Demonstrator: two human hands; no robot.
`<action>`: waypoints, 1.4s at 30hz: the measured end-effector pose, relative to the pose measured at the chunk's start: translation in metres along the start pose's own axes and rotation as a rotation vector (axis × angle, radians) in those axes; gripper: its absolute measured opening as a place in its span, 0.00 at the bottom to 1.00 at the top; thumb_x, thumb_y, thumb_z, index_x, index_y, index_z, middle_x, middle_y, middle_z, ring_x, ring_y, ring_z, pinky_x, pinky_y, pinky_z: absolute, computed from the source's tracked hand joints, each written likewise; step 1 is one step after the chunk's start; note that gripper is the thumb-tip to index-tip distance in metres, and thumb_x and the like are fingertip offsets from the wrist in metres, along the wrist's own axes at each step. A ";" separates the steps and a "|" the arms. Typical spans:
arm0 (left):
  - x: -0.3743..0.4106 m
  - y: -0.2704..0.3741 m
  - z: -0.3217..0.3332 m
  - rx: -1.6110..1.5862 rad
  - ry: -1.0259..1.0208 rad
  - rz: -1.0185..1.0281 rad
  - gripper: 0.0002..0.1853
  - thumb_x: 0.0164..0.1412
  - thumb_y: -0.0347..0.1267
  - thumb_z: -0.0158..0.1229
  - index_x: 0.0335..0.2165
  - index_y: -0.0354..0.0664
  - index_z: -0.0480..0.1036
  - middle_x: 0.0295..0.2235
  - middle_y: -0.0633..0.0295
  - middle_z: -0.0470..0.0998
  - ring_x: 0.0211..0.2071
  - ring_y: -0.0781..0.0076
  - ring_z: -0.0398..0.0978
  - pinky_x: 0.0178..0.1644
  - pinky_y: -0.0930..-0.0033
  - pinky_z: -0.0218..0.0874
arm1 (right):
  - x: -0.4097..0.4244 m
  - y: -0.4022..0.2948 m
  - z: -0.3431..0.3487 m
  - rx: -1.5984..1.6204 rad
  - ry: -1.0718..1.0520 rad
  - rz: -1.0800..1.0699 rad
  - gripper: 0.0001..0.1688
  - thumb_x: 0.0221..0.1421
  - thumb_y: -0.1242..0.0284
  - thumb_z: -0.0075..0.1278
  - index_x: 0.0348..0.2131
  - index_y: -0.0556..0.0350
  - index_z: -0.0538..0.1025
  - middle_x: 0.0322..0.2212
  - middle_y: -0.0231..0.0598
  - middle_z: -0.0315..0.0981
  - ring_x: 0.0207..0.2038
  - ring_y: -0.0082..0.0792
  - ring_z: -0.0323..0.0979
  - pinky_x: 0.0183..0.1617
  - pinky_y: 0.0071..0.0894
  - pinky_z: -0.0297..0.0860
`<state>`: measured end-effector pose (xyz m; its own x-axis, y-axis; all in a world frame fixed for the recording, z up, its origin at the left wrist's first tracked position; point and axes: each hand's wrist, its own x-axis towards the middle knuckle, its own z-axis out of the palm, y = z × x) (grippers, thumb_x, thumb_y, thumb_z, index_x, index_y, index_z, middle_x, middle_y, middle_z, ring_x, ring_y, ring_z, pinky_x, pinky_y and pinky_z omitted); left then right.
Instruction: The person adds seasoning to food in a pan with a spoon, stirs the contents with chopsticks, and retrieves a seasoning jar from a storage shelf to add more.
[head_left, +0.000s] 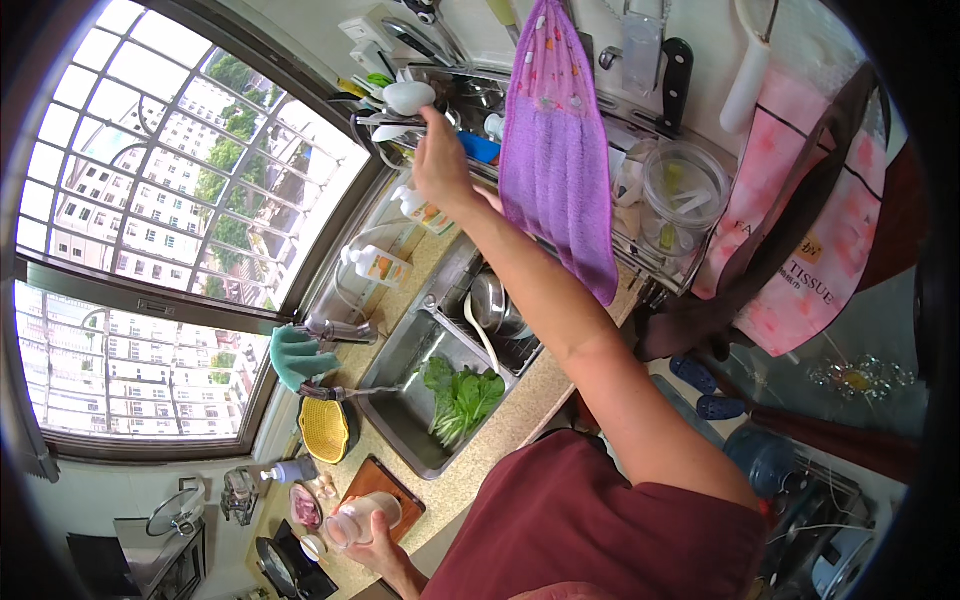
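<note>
My left hand grips a clear jar of pale contents, held over a brown cutting board. Up at the wall rack, my right hand reaches among upright utensils. Its fingertip is at a white spoon; whether the fingers grip it I cannot tell. Chopsticks and another white spoon stand just beside that hand. Between the two hands, leafy greens lie in the steel sink. Near the jar are a plate of raw meat and a small white bowl.
A purple towel hangs over the rack, close to my right forearm. Knives hang on the wall, one with a black handle. Soap bottles, a faucet draped with a green cloth and a yellow basket line the window side.
</note>
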<state>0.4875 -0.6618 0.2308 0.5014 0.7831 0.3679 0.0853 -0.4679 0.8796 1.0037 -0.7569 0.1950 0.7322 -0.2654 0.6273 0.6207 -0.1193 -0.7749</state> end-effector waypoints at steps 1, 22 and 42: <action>0.000 0.000 0.000 -0.004 -0.014 -0.003 0.39 0.46 0.36 0.75 0.52 0.33 0.64 0.43 0.53 0.74 0.46 0.63 0.73 0.53 0.61 0.66 | 0.008 0.006 0.000 0.025 0.015 0.062 0.28 0.56 0.83 0.44 0.57 0.67 0.61 0.52 0.60 0.69 0.55 0.58 0.67 0.58 0.50 0.65; 0.005 -0.050 -0.027 -0.071 0.009 -0.108 0.41 0.46 0.35 0.75 0.53 0.34 0.62 0.48 0.53 0.70 0.50 0.61 0.70 0.57 0.59 0.63 | 0.088 0.041 -0.009 -0.224 -0.114 0.412 0.15 0.47 0.76 0.49 0.34 0.53 0.85 0.35 0.54 0.81 0.42 0.52 0.79 0.51 0.45 0.72; 0.005 -0.055 -0.020 -0.107 0.024 -0.172 0.42 0.44 0.34 0.76 0.54 0.35 0.62 0.48 0.53 0.73 0.48 0.64 0.72 0.55 0.61 0.65 | 0.078 -0.033 -0.059 0.283 -0.039 0.415 0.19 0.62 0.80 0.43 0.50 0.68 0.77 0.44 0.46 0.74 0.27 0.23 0.72 0.24 0.21 0.70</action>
<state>0.4677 -0.6238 0.1903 0.4670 0.8576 0.2156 0.0753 -0.2815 0.9566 1.0238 -0.8303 0.2649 0.9399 -0.1991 0.2773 0.3229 0.2545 -0.9116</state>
